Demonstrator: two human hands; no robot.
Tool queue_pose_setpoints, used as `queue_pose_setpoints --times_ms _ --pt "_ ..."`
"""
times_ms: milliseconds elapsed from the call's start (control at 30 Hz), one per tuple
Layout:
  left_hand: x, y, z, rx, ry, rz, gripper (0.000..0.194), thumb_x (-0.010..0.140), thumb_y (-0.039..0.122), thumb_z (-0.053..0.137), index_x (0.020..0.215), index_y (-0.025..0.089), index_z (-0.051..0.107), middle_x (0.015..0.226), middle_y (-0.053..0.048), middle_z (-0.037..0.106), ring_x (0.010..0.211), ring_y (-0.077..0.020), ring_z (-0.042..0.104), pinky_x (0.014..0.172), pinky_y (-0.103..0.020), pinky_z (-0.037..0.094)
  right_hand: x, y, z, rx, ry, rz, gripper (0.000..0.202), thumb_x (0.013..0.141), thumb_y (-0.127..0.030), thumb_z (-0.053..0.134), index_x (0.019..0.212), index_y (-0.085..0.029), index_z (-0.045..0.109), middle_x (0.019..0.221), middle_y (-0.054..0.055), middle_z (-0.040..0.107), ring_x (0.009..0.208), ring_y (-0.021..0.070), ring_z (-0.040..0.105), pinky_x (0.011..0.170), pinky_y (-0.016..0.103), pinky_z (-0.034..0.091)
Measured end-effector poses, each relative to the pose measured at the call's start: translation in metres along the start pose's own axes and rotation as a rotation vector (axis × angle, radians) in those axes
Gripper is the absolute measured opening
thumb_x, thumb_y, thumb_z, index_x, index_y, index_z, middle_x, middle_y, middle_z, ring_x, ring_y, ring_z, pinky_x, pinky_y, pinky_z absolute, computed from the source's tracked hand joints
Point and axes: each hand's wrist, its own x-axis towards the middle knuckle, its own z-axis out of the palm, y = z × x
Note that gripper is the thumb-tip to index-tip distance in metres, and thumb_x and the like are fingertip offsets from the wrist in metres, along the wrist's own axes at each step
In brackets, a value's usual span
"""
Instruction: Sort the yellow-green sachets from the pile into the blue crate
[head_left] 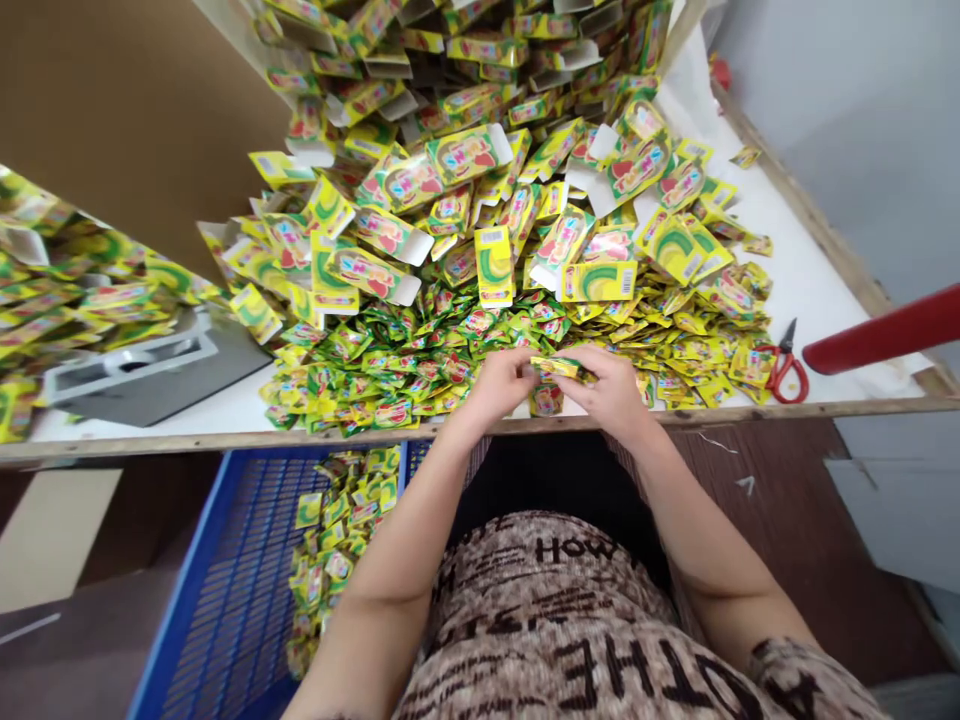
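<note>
Near the table's front edge, my left hand [507,382] and my right hand [607,388] hold a small yellow-and-green box [553,367] between them. The left fingers pinch its left end, while the right fingers grip the right end. Another small packet [546,400] lies just below the box, between my hands. Beyond my hands spreads a heap of small green and yellow sachets [450,345]. Behind it rises a large pile of yellow printed boxes [465,155], several with white end flaps standing open.
Red-handled scissors [787,378] lie at the right, beside a red bar [885,330]. A blue crate [217,570] with finished-looking boxes stands below the table at left. A grey tray-like piece [172,375] and a cardboard panel [142,110] are at left.
</note>
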Motion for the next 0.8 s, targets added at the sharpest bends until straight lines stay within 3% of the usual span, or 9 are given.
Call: queue_pose_setpoints --times_ms 133,233,300,400,500,600,700,800 --pt "-0.012 -0.006 0.006 -0.407 -0.040 -0.054 0.028 0.078 0.024 0.063 0.104 0.015 0.064 0.093 -0.004 0.071 0.084 -0.0152 0.066 0.078 -0.025 0.051 0.005 0.003 -0.005 -0.310 -0.139 -0.103 0.022 0.086 -0.017 0.057 0.104 -0.020 0.069 0.095 0.007 0.067 0.092 0.0216 0.060 0.084 0.034 0.048" --pt "-0.023 -0.010 0.012 -0.594 -0.104 -0.067 0.044 0.072 0.026 0.075 0.112 0.017 0.059 0.112 -0.008 0.068 0.101 -0.0181 0.066 0.091 -0.029 0.050 0.007 -0.010 -0.008 -0.583 -0.304 -0.120 0.024 0.084 -0.011 0.055 0.103 -0.018 0.069 0.091 0.009 0.062 0.088 0.0233 0.056 0.078 0.034 0.044" --pt "-0.026 -0.015 0.020 -0.637 -0.093 -0.085 0.051 0.065 0.026 0.082 0.110 0.018 0.059 0.110 -0.008 0.069 0.099 -0.0185 0.066 0.090 -0.030 0.050 0.010 -0.022 -0.010 -0.712 -0.425 -0.142 0.020 0.082 -0.010 0.056 0.096 -0.016 0.068 0.089 0.010 0.059 0.084 0.0233 0.054 0.072 0.033 0.042" --pt "-0.025 -0.025 0.033 -0.642 -0.024 -0.096 0.044 0.063 0.031 0.084 0.099 0.016 0.062 0.094 -0.005 0.071 0.088 -0.0177 0.067 0.082 -0.030 0.051 0.017 -0.035 -0.015 -0.754 -0.553 -0.179 0.016 0.082 -0.010 0.058 0.093 -0.016 0.067 0.087 0.010 0.059 0.079 0.0219 0.054 0.069 0.031 0.040" --pt "-0.024 -0.030 0.038 -0.651 -0.022 -0.088 0.040 0.066 0.034 0.081 0.098 0.015 0.066 0.093 -0.004 0.072 0.088 -0.0189 0.066 0.083 -0.032 0.051 0.023 -0.035 -0.021 -0.685 -0.553 -0.156 0.017 0.084 -0.013 0.059 0.099 -0.018 0.066 0.086 0.007 0.062 0.080 0.0211 0.056 0.072 0.030 0.041" --pt "-0.027 -0.032 0.037 -0.664 -0.043 -0.081 0.045 0.067 0.035 0.080 0.106 0.015 0.067 0.101 -0.006 0.072 0.094 -0.0207 0.066 0.088 -0.034 0.050 0.027 -0.026 -0.022 -0.602 -0.474 -0.190 0.015 0.089 -0.016 0.055 0.091 -0.019 0.070 0.087 0.008 0.063 0.085 0.0217 0.055 0.077 0.033 0.043" --pt "-0.029 -0.034 0.036 -0.638 -0.024 -0.055 0.041 0.068 0.035 0.079 0.103 0.015 0.069 0.098 -0.006 0.072 0.091 -0.0200 0.066 0.086 -0.033 0.050 0.023 -0.014 -0.015 -0.574 -0.388 -0.272 0.019 0.089 -0.022 0.058 0.078 -0.020 0.073 0.102 0.011 0.064 0.101 0.0269 0.049 0.086 0.042 0.043" --pt "-0.030 -0.035 0.037 -0.550 -0.015 -0.040 0.034 0.071 0.036 0.078 0.095 0.014 0.070 0.090 -0.004 0.072 0.085 -0.0188 0.065 0.082 -0.031 0.050 0.015 -0.002 -0.007 -0.568 -0.422 -0.255 0.018 0.089 -0.028 0.060 0.081 -0.024 0.075 0.116 0.009 0.061 0.112 0.0287 0.045 0.092 0.047 0.041"
